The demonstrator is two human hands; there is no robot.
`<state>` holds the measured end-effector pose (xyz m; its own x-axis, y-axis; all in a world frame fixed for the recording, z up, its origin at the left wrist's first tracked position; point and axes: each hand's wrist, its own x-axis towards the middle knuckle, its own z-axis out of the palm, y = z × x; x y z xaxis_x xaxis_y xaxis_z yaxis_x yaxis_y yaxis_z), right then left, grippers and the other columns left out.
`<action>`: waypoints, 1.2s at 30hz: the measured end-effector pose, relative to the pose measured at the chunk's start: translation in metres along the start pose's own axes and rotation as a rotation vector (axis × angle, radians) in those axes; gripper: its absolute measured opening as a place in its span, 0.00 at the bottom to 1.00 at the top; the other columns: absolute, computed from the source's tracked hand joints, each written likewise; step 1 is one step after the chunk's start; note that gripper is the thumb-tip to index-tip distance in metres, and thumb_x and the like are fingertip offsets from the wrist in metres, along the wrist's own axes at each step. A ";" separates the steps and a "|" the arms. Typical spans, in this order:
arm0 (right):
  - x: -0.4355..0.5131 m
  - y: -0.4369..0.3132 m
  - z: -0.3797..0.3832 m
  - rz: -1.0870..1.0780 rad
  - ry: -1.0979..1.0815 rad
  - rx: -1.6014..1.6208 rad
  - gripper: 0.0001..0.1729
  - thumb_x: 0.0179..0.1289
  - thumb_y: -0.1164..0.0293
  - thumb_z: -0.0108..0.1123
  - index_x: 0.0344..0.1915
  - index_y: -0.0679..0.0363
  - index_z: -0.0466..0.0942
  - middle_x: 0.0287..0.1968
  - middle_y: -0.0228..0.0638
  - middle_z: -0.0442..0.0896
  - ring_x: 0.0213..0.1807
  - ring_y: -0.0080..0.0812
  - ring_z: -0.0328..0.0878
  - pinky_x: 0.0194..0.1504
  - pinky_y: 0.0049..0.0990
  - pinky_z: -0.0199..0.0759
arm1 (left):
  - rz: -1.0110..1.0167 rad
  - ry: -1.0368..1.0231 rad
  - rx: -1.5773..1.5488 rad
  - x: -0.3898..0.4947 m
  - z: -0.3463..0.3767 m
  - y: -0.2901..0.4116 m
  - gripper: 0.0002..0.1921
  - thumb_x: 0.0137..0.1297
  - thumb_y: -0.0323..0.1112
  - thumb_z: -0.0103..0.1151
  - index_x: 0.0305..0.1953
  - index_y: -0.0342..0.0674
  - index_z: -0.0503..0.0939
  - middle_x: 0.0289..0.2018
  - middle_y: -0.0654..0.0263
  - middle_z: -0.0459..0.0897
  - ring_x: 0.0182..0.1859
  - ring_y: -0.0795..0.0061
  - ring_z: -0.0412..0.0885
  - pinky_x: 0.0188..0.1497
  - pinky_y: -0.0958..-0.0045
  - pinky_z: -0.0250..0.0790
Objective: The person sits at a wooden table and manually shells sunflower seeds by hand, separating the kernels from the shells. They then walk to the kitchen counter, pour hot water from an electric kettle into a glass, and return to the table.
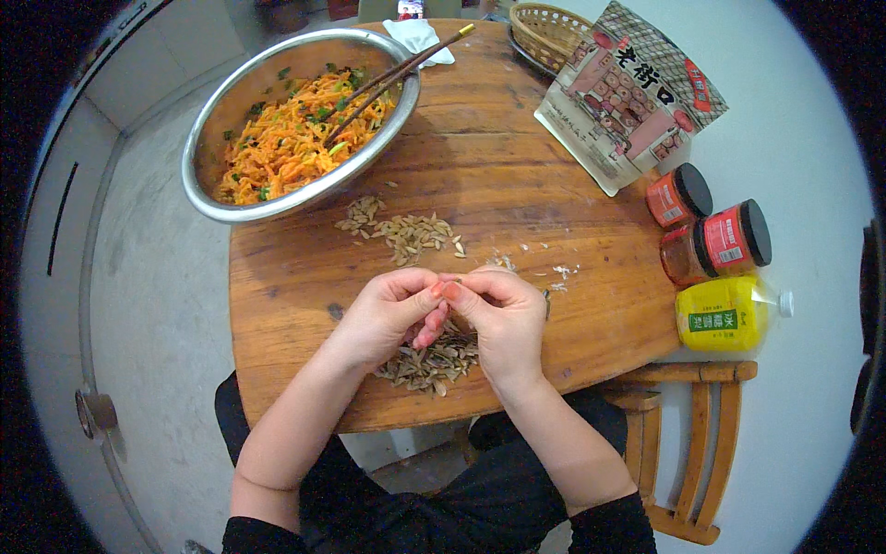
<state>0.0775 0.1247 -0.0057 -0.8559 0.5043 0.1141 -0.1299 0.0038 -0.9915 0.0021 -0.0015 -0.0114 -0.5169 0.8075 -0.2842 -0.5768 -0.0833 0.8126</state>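
Note:
My left hand [398, 308] and my right hand [502, 311] meet fingertip to fingertip over the wooden table [291, 291]. Pinched between the thumbs and forefingers is a tiny greenish piece, probably a seed or its husk; the fingers hide most of it. Reddish colour marks the thumb tips. Below the hands lies a heap of grey-brown seed husks [436, 363], partly covered by them. Beyond the hands is a looser pile of pale tan seeds or kernels [415, 232]. Small white flakes [564, 271] are scattered to the right.
At the far left stands a steel bowl [197, 187] of shredded orange vegetable [297, 138] with chopsticks [387, 76] and a white tissue [419, 38] beside it. Along the right are a wicker basket [547, 31], printed pouch [623, 97], lidded jars [734, 235], yellow bottle [723, 315] and wooden chair [720, 443].

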 end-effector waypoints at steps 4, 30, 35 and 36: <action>0.002 -0.002 0.003 -0.060 0.028 -0.051 0.03 0.51 0.77 0.64 0.26 0.66 0.81 0.24 0.35 0.79 0.28 0.26 0.75 0.32 0.23 0.66 | -0.009 -0.019 -0.066 0.001 -0.002 -0.001 0.12 0.68 0.40 0.50 0.34 0.37 0.74 0.22 0.71 0.73 0.20 0.84 0.69 0.19 0.84 0.59; 0.021 0.012 0.005 -0.130 -0.144 -0.324 0.06 0.58 0.76 0.57 0.29 0.67 0.79 0.21 0.36 0.77 0.23 0.27 0.75 0.26 0.23 0.68 | -0.002 0.059 -0.166 0.007 -0.018 0.005 0.16 0.68 0.33 0.47 0.52 0.28 0.72 0.34 0.60 0.81 0.32 0.77 0.79 0.37 0.78 0.74; 0.029 0.016 0.002 0.221 -0.039 -0.052 0.08 0.60 0.72 0.60 0.29 0.66 0.81 0.22 0.26 0.78 0.23 0.15 0.69 0.24 0.17 0.61 | 0.026 0.095 -0.181 0.007 -0.017 0.008 0.17 0.69 0.34 0.46 0.52 0.29 0.72 0.36 0.61 0.80 0.35 0.76 0.79 0.40 0.78 0.74; 0.032 0.016 0.002 0.135 -0.010 -0.227 0.08 0.59 0.72 0.60 0.30 0.66 0.81 0.22 0.27 0.78 0.23 0.15 0.69 0.24 0.17 0.62 | 0.034 0.113 -0.167 0.007 -0.018 0.008 0.17 0.69 0.35 0.46 0.52 0.29 0.72 0.36 0.61 0.80 0.35 0.76 0.79 0.41 0.79 0.74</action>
<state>0.0469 0.1394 -0.0181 -0.8630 0.5047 -0.0203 0.0999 0.1312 -0.9863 -0.0174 -0.0071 -0.0162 -0.6002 0.7327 -0.3208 -0.6500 -0.2130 0.7295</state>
